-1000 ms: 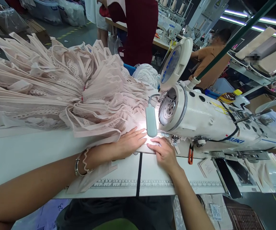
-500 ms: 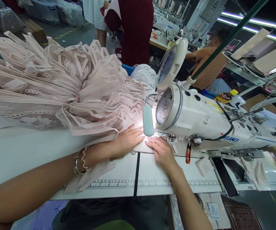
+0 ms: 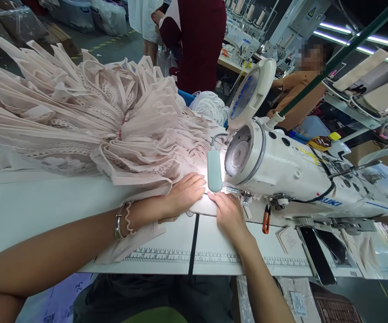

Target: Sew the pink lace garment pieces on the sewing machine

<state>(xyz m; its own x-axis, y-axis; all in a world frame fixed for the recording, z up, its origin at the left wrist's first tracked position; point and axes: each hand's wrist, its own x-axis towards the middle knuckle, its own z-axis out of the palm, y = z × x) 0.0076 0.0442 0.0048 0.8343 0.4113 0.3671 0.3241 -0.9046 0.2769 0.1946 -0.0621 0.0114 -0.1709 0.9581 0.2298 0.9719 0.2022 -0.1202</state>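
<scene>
Pale pink lace-trimmed fabric [image 3: 147, 148] lies in a big heap, and one piece runs from it under my left wrist. My left hand [image 3: 186, 194] is closed on this fabric at the sewing machine's bed, fingers bent and close together. Just across from it, my right hand [image 3: 230, 214] pinches at the fabric's edge, its fingertips near the needle area. Glare and the fingers hide the exact grip. The white sewing machine [image 3: 281, 166] lies to the right, with a pale green lamp [image 3: 214, 170] hanging over the fingertips.
Orange thread snips [image 3: 266, 219] lie right of my right hand. Beyond them are paper tags [image 3: 287, 238] and a phone [image 3: 316, 253]. A ruler scale [image 3: 160, 256] runs along the table's front edge. A person in dark red [image 3: 200, 49] stands behind the heap; another [image 3: 297, 92] sits farther right.
My left fingers have drawn in and bent more. The right fingers have closed up and drawn back slightly. The whole view has shifted a little; the heap and machine look otherwise unchanged.
</scene>
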